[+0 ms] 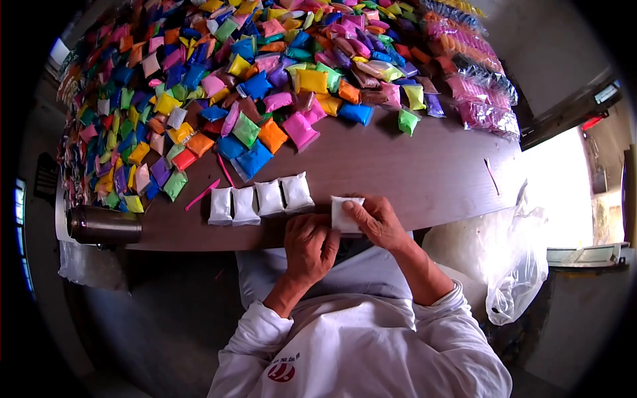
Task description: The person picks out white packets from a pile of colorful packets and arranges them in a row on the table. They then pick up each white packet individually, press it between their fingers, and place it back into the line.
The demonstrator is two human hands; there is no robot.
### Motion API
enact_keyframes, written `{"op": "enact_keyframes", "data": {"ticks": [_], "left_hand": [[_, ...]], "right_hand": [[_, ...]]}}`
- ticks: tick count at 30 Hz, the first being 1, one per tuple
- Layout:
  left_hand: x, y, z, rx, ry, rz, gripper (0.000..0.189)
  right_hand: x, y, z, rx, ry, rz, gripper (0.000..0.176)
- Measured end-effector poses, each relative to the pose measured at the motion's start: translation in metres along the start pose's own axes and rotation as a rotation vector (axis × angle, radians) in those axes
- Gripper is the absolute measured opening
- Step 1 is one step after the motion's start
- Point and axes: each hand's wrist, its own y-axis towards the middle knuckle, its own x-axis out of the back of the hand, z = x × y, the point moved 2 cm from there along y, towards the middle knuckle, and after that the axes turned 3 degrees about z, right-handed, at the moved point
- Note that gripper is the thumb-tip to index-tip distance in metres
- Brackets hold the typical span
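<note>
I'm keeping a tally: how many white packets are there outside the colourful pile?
5: four white packets lie in a row on the table near the left hand, and the fifth packet is in the right hand. Another may be hidden behind the hands.

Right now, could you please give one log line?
right hand: holds white packet; left hand: curled, grip unclear; four white packets: lined up

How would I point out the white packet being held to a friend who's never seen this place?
Start at the brown tabletop heaped with colourful plastic packets and come to its near edge. Just right of four white, rectangular packets in a row is one more white, squarish packet. Unlike those four, it is held in the person's right hand, the thumb on its face.
</note>
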Motion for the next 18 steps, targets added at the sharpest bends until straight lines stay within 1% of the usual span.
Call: {"op": "enact_keyframes", "data": {"ticks": [1, 2, 3, 5, 6, 8, 9, 11, 12, 14, 15, 16, 17, 18], "left_hand": [[0.000, 0.001, -0.001, -0.011, 0.012, -0.012, 0.015], [0.000, 0.000, -0.001, -0.007, 0.013, -0.010, 0.015], [0.000, 0.000, 0.000, -0.006, 0.014, -0.005, 0.014], [0.001, -0.001, 0.001, -0.003, 0.015, 0.002, 0.014], [0.001, 0.000, 0.001, -0.010, 0.008, 0.001, 0.015], [0.000, 0.000, 0.000, -0.014, 0.001, 0.001, 0.016], [0.001, 0.000, -0.001, -0.013, 0.004, -0.003, 0.016], [0.000, 0.000, 0.001, -0.015, 0.023, -0.017, 0.017], [-0.002, -0.002, 0.003, -0.019, -0.056, -0.023, 0.016], [0.000, -0.006, 0.009, -0.012, -0.134, -0.023, 0.015], [0.002, -0.007, 0.010, 0.002, -0.140, -0.014, 0.015], [0.004, -0.006, 0.009, -0.003, -0.136, -0.031, 0.016], [0.006, -0.003, 0.007, -0.010, -0.136, -0.049, 0.017], [0.007, -0.002, 0.005, -0.014, -0.127, -0.058, 0.017]], "right_hand": [[0.000, 0.001, 0.001, 0.067, -0.042, -0.042, 0.035], [0.005, -0.001, 0.000, -0.105, 0.008, -0.072, 0.033], [0.007, 0.000, 0.004, -0.064, -0.005, -0.106, 0.033], [0.014, -0.001, 0.006, -0.034, -0.148, -0.121, 0.033], [0.013, -0.001, 0.003, -0.036, -0.148, -0.120, 0.033], [0.006, -0.004, 0.001, 0.168, -0.454, -0.120, 0.037], [0.002, -0.008, 0.003, 0.168, -0.453, -0.118, 0.037], [-0.013, -0.014, 0.014, 0.080, -0.325, 0.110, 0.042], [-0.017, -0.014, 0.017, -0.012, -0.201, 0.126, 0.043], [-0.012, -0.019, 0.001, -0.086, 0.038, 0.142, 0.045], [-0.009, -0.019, -0.003, -0.106, 0.223, 0.175, 0.047], [-0.007, -0.019, -0.002, -0.087, 0.240, 0.192, 0.047], [-0.009, -0.017, 0.005, -0.005, 0.243, 0.200, 0.045], [-0.011, -0.017, 0.011, -0.077, 0.250, 0.175, 0.043]]}}
